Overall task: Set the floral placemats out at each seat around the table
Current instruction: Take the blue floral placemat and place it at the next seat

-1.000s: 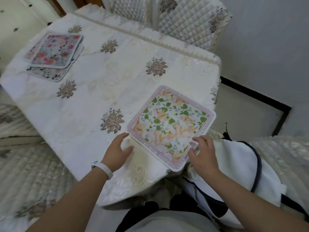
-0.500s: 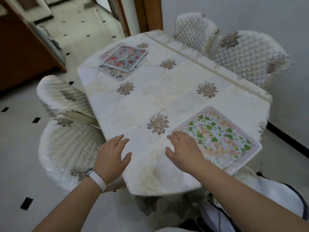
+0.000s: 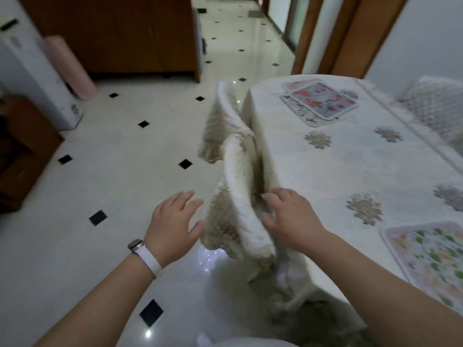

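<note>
A green-leaf floral placemat [image 3: 431, 256] lies flat on the table [image 3: 325, 176] at the near right corner. At the far end a stack of pink-flowered placemats [image 3: 323, 102] rests on the cream tablecloth. My left hand [image 3: 172, 226] hovers over the floor left of a padded chair back, fingers spread, holding nothing. My right hand [image 3: 290, 216] floats beside the table's left edge, just right of that chair back, fingers loosely spread and empty.
Two quilted cream chairs, the nearer chair [image 3: 240, 211] and a farther chair [image 3: 223, 121], stand tucked against the table's left side. More quilted chairs [image 3: 436, 106] line the far right. White tiled floor [image 3: 112, 171] spreads left. A wooden cabinet [image 3: 112, 33] and a white appliance [image 3: 35, 78] stand beyond.
My view has swung left, away from the table toward the floor. Both hands have left the green placemat and the tabletop and now hover on either side of the near chair back.
</note>
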Demonstrator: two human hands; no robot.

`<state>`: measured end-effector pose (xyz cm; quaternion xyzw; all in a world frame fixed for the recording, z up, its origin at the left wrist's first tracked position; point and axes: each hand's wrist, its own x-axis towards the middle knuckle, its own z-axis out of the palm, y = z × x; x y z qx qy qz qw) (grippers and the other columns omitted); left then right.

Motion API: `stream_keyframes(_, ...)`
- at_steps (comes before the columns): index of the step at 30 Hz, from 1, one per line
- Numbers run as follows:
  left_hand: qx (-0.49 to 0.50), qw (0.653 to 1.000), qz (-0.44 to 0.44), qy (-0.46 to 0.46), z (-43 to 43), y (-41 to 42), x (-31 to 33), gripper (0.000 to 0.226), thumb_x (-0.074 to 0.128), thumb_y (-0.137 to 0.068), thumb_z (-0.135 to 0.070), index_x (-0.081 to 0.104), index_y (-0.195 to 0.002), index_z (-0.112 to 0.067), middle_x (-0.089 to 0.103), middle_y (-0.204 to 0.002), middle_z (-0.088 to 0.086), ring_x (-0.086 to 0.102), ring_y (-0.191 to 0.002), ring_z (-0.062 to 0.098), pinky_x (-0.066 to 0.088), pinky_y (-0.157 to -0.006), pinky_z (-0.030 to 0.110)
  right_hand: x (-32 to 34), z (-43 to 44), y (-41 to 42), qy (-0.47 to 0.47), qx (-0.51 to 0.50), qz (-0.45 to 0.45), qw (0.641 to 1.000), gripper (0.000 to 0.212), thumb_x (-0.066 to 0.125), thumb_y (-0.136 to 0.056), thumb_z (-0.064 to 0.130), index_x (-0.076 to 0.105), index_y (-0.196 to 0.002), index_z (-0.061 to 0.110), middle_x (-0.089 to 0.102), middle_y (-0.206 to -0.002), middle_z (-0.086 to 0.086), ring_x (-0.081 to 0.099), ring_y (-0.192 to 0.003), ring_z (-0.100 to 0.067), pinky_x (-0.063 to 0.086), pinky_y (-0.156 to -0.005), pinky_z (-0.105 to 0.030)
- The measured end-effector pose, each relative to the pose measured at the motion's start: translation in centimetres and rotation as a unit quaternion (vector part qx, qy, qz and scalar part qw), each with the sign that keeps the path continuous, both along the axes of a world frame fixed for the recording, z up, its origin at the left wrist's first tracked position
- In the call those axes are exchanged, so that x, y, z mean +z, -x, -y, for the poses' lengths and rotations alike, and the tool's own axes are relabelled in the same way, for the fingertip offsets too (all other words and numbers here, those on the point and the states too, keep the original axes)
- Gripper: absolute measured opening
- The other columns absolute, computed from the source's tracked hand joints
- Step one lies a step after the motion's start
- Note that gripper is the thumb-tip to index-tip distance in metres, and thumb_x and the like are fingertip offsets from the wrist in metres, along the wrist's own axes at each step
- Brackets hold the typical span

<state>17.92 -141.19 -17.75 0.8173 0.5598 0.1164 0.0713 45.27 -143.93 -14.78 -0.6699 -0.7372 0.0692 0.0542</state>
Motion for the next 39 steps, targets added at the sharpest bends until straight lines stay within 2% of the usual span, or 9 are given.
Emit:
stream_keyframes(5, 0.056, 0.998, 0.020, -0.003, -0.1, 8.6, -0.1, 0.052, 0.041, -0.081, -0.047, 0.060, -0.124, -0.025, 0.056, -0.136, 0.003, 0.048, -0.128, 0.028, 0.038, -0.102, 0.047, 0.6, -2.8, 9.4, 0.005, 0.086, 0.018, 0.996, 0.052, 0.046, -0.093, 0.041, 0.043, -0.142, 0.024, 0.041, -0.147, 0.000, 0.035, -0.136, -0.022, 0.029, -0.110, -0.036)
stream_keyframes(9, 0.100, 0.994, 0.034, -0.013, -0.2, 13.7, -0.2, 0.050, 0.040, -0.083, -0.043, 0.060, -0.123, -0.022, 0.056, -0.134, 0.005, 0.050, -0.125, 0.029, 0.040, -0.099, 0.047, 1.1, -5.8, 14.8, -0.003, 0.137, 0.036, 0.990, 0.050, 0.049, -0.091, 0.040, 0.049, -0.137, 0.021, 0.047, -0.142, -0.003, 0.040, -0.131, -0.024, 0.033, -0.106, -0.038)
stream_keyframes(13, 0.149, 0.988, 0.036, -0.006, -0.5, 17.7, -1.1, 0.050, 0.040, -0.083, -0.044, 0.059, -0.124, -0.022, 0.054, -0.136, 0.005, 0.050, -0.125, 0.028, 0.039, -0.100, 0.045, 0.8, -9.4, 19.0, -0.001, 0.183, 0.046, 0.982, 0.049, 0.048, -0.093, 0.043, 0.048, -0.137, 0.022, 0.045, -0.144, -0.003, 0.038, -0.134, -0.024, 0.032, -0.107, -0.038)
stream_keyframes(18, 0.190, 0.981, 0.017, 0.026, -3.6, 21.2, -2.6, 0.052, 0.038, -0.083, -0.047, 0.060, -0.125, -0.025, 0.052, -0.140, 0.003, 0.047, -0.129, 0.027, 0.037, -0.101, 0.045, -0.9, -14.7, 22.5, 0.000, 0.207, 0.022, 0.978, 0.046, 0.056, -0.089, 0.039, 0.056, -0.130, 0.018, 0.053, -0.138, -0.006, 0.046, -0.128, -0.028, 0.036, -0.103, -0.040)
stream_keyframes(25, 0.177, 0.982, -0.011, 0.058, -16.2, 22.3, -3.8, 0.054, 0.036, -0.082, -0.049, 0.057, -0.127, -0.027, 0.050, -0.141, 0.002, 0.045, -0.130, 0.026, 0.037, -0.101, 0.045, -3.9, -26.8, 23.0, 0.021, 0.198, 0.004, 0.980, 0.047, 0.052, -0.087, 0.041, 0.059, -0.127, 0.017, 0.057, -0.132, -0.009, 0.049, -0.125, -0.030, 0.040, -0.099, -0.041)
stream_keyframes(32, 0.143, 0.987, -0.045, 0.050, -30.6, 20.9, -1.3, 0.054, 0.039, -0.084, -0.050, 0.058, -0.128, -0.026, 0.053, -0.139, 0.004, 0.048, -0.128, 0.027, 0.039, -0.101, 0.046, -4.0, -39.5, 21.1, 0.050, 0.183, 0.008, 0.982, 0.049, 0.047, -0.094, 0.041, 0.046, -0.139, 0.021, 0.042, -0.147, -0.004, 0.034, -0.138, -0.024, 0.029, -0.108, -0.038)
stream_keyframes(36, 0.137, 0.989, -0.056, 0.029, -36.5, 21.5, 0.3, 0.054, 0.040, -0.084, -0.052, 0.060, -0.126, -0.026, 0.055, -0.137, 0.004, 0.049, -0.127, 0.026, 0.039, -0.101, 0.044, -3.0, -44.8, 21.7, 0.032, 0.178, 0.006, 0.984, 0.046, 0.052, -0.091, 0.042, 0.055, -0.131, 0.020, 0.053, -0.139, -0.007, 0.045, -0.130, -0.028, 0.036, -0.103, -0.042)
stream_keyframes(39, 0.128, 0.989, -0.064, 0.029, -40.1, 22.1, 0.5, 0.054, 0.040, -0.084, -0.054, 0.060, -0.126, -0.026, 0.055, -0.137, 0.003, 0.049, -0.126, 0.026, 0.039, -0.101, 0.043, -2.4, -47.5, 22.6, 0.025, 0.164, -0.007, 0.986, 0.050, 0.042, -0.084, 0.048, 0.064, -0.119, 0.019, 0.063, -0.125, -0.008, 0.058, -0.116, -0.031, 0.047, -0.093, -0.044)
